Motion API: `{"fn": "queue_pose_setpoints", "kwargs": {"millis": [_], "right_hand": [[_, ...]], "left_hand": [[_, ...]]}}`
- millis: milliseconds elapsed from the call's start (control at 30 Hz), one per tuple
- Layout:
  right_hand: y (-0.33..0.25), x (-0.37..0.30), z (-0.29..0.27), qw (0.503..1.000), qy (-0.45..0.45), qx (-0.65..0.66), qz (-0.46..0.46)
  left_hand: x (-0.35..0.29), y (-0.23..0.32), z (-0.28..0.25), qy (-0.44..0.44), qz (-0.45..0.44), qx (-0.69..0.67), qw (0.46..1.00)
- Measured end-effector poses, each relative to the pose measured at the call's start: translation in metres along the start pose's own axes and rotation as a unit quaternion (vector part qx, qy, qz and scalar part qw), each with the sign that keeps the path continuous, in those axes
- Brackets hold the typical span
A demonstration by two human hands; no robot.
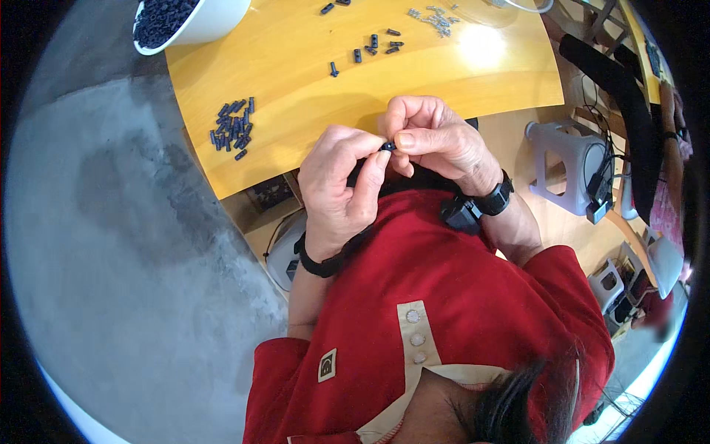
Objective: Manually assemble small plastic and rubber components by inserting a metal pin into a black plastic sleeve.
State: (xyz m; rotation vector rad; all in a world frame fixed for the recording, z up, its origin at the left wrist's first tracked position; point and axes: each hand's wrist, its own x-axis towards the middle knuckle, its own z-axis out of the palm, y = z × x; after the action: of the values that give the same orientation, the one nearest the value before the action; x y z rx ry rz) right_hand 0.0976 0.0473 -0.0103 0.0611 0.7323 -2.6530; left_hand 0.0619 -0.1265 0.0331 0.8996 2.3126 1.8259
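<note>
Right now, both your hands meet near the front edge of the desk (296,85), pinching one small black part (389,146) between them. Your left hand (334,181) grips it from one side with thumb and forefinger, and your right hand (442,142) does the same from the other. Your fingertips cover most of the part, so its full shape is hard to make out, and it may even be more than one piece.

To the left on the desk lies a loose pile of short black pieces (237,127). Beyond your hands, a few more black pieces (358,55) lie scattered, with a thin black piece (334,70) nearest to you. Farther back to the right is a cluster of small silver bits (442,22). At the far left corner, a white bowl (214,28) holds a heap of dark pieces (164,16). Off to your right, beside the desk, stands a pale plastic stool (568,166).
</note>
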Motion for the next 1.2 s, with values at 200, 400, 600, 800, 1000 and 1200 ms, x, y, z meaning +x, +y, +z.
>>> {"fn": "queue_pose_setpoints", "kwargs": {"millis": [200, 400, 600, 800, 1000, 1200], "right_hand": [[-0.001, 0.014, 0.012, 0.966, 0.143, -0.211, -0.04], [-0.011, 0.048, 0.006, 0.641, 0.247, -0.673, -0.273], [-0.009, 0.062, -0.001, 0.561, 0.248, -0.745, -0.262], [0.002, 0.065, 0.0, 0.538, 0.219, -0.767, -0.274], [0.006, 0.075, 0.0, 0.507, 0.209, -0.806, -0.224], [0.004, 0.083, -0.003, 0.466, 0.172, -0.844, -0.202]], "left_hand": [[-0.007, -0.013, -0.003, 0.045, -0.067, -0.011, 0.997], [-0.009, -0.014, -0.007, 0.068, -0.108, -0.01, 0.992], [-0.008, -0.022, -0.009, 0.069, -0.075, -0.012, 0.995], [-0.009, -0.023, -0.01, 0.071, -0.073, -0.01, 0.995], [-0.01, -0.02, -0.01, 0.073, -0.073, -0.007, 0.995], [-0.006, -0.018, -0.014, 0.077, -0.069, -0.005, 0.995]]}}
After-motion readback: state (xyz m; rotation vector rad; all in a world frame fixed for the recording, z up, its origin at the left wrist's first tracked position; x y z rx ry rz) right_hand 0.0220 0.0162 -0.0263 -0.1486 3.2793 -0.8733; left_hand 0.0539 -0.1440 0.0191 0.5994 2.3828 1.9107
